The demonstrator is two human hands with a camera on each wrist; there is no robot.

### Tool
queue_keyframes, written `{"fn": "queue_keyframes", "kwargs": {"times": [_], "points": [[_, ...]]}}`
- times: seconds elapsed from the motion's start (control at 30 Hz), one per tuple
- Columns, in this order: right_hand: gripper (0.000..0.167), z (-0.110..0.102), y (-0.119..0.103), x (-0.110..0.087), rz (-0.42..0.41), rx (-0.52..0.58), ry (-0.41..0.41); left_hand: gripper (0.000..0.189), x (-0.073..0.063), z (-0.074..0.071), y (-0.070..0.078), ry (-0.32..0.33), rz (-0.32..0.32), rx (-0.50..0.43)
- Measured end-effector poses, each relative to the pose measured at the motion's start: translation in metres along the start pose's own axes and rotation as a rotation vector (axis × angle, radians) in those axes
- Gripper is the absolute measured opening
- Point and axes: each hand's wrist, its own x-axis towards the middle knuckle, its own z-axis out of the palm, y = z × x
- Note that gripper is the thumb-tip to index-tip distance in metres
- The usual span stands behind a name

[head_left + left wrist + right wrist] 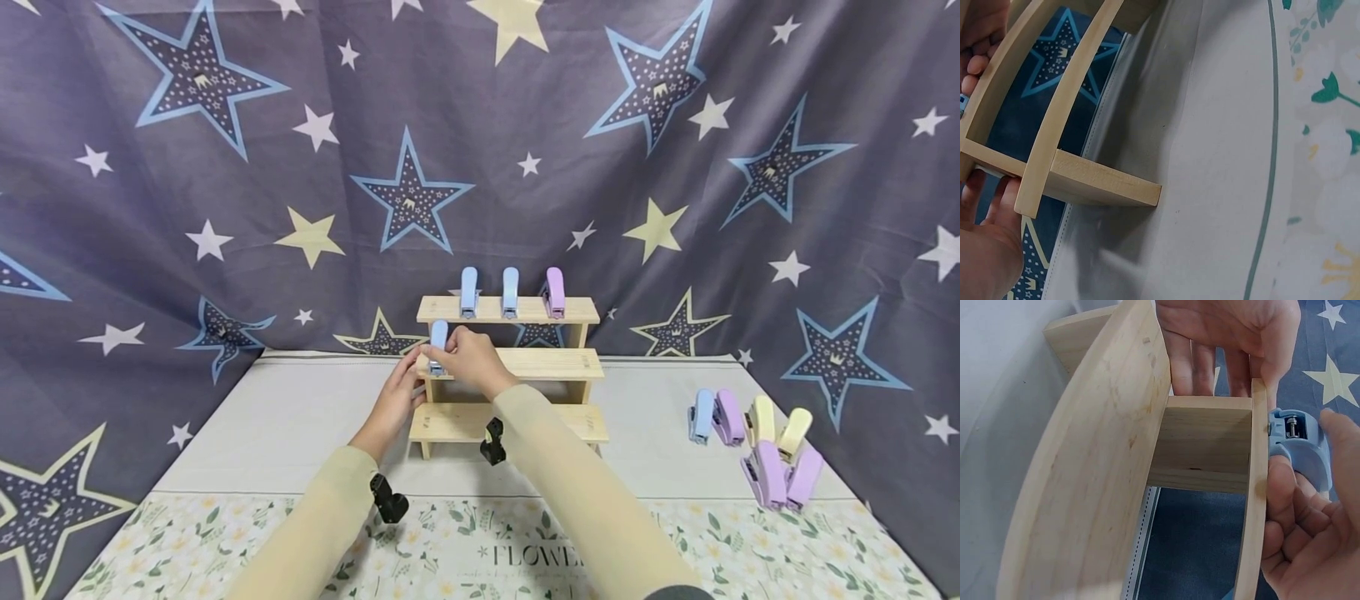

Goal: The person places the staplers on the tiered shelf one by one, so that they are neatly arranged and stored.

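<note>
On the left end of the middle tier of a wooden three-tier shelf stands a light blue stapler. My right hand pinches this stapler between thumb and fingers; the right wrist view shows the stapler against the tier board. At the shelf's left end is my left hand, its fingers fairly straight and touching the wooden side. In the left wrist view, the fingertips of the left hand pass partly out of sight behind the side panel.
Along the top tier stand two blue staplers and a purple stapler. On the right of the table lies a group of several staplers, among them a blue one, a yellow one and a purple one. A star-patterned curtain hangs behind.
</note>
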Motion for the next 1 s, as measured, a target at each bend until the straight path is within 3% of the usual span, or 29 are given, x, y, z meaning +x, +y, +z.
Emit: {"fn": "queue_keyframes", "kwargs": {"times": [0.57,1.0], "points": [[0.035,-0.027,0.019,-0.023,-0.076,-0.037,-0.051,0.05,0.0,0.001,0.001,0.003,-0.004,-0.001],[0.027,-0.066,0.058,-0.049,-0.072,-0.062,-0.034,0.05,0.0,0.002,0.0,0.02,0.002,0.015]]}}
